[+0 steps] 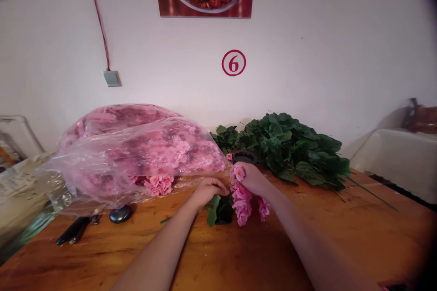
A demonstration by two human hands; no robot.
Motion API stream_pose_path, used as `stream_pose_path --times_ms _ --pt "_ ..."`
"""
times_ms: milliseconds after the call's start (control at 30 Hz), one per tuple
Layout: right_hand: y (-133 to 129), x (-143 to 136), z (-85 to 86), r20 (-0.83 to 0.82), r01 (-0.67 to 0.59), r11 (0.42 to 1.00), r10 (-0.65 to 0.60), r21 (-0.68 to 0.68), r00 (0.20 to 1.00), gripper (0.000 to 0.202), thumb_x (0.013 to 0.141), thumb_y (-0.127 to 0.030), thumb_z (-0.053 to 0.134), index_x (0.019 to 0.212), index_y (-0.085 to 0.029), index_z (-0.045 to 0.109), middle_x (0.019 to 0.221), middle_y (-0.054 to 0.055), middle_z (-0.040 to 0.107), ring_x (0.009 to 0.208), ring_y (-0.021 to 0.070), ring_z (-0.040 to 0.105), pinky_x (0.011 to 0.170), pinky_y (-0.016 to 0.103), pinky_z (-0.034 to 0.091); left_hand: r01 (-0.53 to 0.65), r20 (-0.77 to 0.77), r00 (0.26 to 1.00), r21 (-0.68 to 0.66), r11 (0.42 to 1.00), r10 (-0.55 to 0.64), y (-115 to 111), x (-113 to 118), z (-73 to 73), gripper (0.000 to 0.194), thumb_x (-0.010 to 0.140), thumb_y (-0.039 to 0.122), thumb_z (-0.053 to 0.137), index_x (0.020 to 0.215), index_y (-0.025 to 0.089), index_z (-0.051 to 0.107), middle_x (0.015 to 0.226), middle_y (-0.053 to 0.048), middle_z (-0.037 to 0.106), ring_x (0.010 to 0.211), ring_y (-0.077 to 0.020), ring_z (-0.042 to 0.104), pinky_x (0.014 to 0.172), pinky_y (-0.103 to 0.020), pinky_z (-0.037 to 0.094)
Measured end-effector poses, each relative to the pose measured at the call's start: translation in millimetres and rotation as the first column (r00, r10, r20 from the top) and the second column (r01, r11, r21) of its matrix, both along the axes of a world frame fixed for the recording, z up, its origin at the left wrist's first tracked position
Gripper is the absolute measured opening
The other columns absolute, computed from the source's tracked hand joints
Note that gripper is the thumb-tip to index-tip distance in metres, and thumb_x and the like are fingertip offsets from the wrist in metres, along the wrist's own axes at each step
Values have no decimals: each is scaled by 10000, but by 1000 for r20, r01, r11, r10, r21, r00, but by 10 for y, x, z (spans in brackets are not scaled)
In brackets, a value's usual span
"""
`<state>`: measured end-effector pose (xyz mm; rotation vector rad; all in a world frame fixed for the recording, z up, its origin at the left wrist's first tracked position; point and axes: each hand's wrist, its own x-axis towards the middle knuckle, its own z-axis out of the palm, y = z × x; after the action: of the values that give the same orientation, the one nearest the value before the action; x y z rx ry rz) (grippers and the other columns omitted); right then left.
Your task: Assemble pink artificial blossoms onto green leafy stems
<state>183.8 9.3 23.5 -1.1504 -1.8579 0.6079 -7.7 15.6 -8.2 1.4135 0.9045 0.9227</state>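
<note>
Pink artificial flowers [242, 207] hang in a bunch from my right hand [252, 178], whose fingers are closed on them with blossoms showing on both sides. My left hand [208, 192] is just to the left, its fingers curled and pinched at the top of a sprig of green artificial leaves [220, 210]. The leaves hang under the fingers, close to the pink petals. The stems between the two hands are mostly hidden. Behind my right hand stands a dark round container [245, 156], partly covered by it.
A clear plastic bag [136, 150] full of pink flowers fills the back left of the wooden table [218, 263]. Green leaf sprigs [290, 141] are piled at the back right. A black folding-style tool [73, 231] and a dark oval object [120, 213] lie at left.
</note>
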Motion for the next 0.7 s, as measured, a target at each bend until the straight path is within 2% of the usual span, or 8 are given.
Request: stream_pose_path --times_ms 400,600,700 --pt "41 -67 -146 -27 -25 993 23 -112 999 90 605 -105 523 643 -176 562 633 -19 638 583 130 532 557 216 381 -3 11 1000 -10 1000 3 24 24 -48 60 475 134 711 526 161 697 596 -30 688 586 -157 594 634 -265 445" --pt "26 -64 -117 -38 -33 995 30 -95 999 94 599 -136 606 682 -172 583 651 -25 622 602 135 535 551 216 386 -15 22 1000 -10 1000 15 28 13 -56 72 478 141 728 542 157 699 598 -26 684 585 -148 588 646 -261 438" --pt "1 -70 -41 -88 -48 997 43 -53 995 162 606 -160 647 765 -174 615 719 -16 634 660 149 557 603 233 421 -36 40 999 -1 999 36 17 -13 -4 86 500 156 730 582 153 706 633 -31 696 623 -156 602 661 -261 439"
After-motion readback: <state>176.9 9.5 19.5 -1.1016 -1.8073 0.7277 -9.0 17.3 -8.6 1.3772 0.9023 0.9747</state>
